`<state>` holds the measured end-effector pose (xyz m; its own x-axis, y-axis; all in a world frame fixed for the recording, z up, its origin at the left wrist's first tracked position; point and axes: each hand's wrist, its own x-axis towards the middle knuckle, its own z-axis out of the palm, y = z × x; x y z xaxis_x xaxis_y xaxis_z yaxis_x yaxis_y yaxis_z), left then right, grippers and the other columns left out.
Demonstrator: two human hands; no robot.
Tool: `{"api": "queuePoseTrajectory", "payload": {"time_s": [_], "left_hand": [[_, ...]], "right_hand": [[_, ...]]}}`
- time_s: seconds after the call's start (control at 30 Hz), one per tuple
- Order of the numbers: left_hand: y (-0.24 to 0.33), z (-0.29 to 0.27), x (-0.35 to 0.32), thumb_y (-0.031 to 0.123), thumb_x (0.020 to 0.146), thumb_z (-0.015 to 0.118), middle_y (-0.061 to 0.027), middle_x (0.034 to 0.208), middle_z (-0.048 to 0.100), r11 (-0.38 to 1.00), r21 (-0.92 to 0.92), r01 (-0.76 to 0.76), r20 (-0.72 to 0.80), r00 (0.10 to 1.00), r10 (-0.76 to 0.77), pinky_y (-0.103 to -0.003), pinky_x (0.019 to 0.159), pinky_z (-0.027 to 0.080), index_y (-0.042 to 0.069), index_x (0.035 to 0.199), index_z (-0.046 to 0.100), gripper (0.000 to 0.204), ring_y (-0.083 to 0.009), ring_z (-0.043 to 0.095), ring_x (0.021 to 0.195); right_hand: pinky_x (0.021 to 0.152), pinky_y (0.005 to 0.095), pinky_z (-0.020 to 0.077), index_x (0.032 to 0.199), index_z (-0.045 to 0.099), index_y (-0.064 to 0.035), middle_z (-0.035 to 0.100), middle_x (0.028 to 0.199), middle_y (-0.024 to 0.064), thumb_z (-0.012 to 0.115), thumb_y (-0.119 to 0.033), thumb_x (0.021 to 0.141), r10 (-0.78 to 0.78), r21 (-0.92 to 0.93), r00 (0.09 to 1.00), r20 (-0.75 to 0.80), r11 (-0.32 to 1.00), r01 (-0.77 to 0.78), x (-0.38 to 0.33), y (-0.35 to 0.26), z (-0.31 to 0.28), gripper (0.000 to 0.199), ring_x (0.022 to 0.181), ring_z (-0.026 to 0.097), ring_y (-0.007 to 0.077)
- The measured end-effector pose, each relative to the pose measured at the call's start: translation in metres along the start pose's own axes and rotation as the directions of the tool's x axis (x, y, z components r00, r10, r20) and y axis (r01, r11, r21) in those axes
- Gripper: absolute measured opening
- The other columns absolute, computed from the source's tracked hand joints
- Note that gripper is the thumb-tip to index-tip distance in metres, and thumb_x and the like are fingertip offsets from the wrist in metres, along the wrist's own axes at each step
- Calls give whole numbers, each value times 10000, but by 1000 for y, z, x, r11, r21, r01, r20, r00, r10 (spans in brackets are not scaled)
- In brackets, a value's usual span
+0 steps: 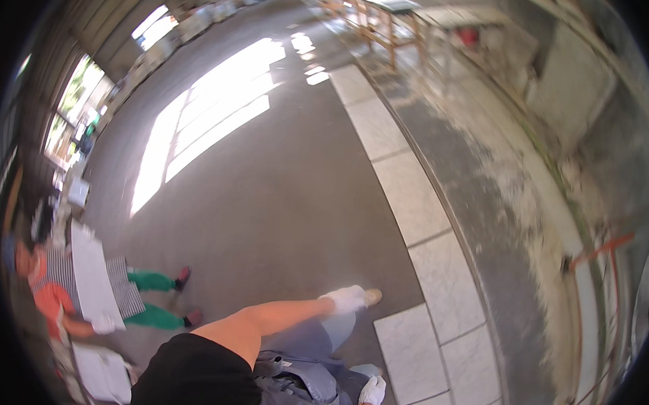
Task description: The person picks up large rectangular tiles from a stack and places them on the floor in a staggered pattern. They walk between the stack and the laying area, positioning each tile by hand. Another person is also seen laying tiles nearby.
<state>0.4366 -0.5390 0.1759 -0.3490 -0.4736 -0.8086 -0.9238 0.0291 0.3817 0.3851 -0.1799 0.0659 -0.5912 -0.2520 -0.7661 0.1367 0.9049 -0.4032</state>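
Note:
My left arm, bare below a black sleeve, stretches forward over the grey floor. My left hand (345,300) wears a white glove and is blurred; nothing shows in it, and its fingers cannot be made out. A light shoe tip (373,296) shows just beyond it. My right hand (372,391), also in a white glove, hangs low beside my blue-grey trousers (312,340), fingers loose and holding nothing.
At the left another person in an orange top, striped apron and green trousers (152,315) holds a white slab (94,278). A strip of white floor tiles (411,199) runs ahead, beside a rough stained wall. Wooden tables (378,19) stand far ahead; an orange metal frame (602,248) is at the right.

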Motion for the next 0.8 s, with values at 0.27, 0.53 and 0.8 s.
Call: {"api": "queuePoseTrajectory", "payload": {"time_s": [0.27, 0.53, 0.8], "left_hand": [[-269, 87, -161, 256, 862, 594, -127, 961, 723, 968, -250, 18, -488, 861, -143, -413, 861, 525, 69, 953, 708, 237, -276, 684, 960], [-407, 354, -328, 213, 785, 667, -207, 857, 723, 568, -807, 162, -191, 839, -510, -428, 743, 573, -8, 933, 720, 271, -326, 715, 872], [-454, 372, -420, 279, 811, 557, -274, 989, 709, 494, -832, 252, -182, 718, -672, -479, 758, 523, -41, 1024, 719, 417, -411, 698, 928]], "right_hand": [[1035, 422, 455, 1211, 644, 22, 625, 1243, 205, 474, -343, 1040, -606, 70, 637, 476, 749, 659, 109, 78, -44, 437, 1197, 558, 333], [890, 394, 455, 1076, 634, -16, 610, 1076, 147, 484, -332, 1037, -377, -102, 651, 659, 813, 573, -17, 3, -12, 352, 1032, 559, 282], [744, 366, 456, 940, 625, -54, 594, 909, 90, 494, -322, 1034, -231, -208, 547, 805, 753, 624, -151, -22, 93, 313, 867, 560, 231]]}}
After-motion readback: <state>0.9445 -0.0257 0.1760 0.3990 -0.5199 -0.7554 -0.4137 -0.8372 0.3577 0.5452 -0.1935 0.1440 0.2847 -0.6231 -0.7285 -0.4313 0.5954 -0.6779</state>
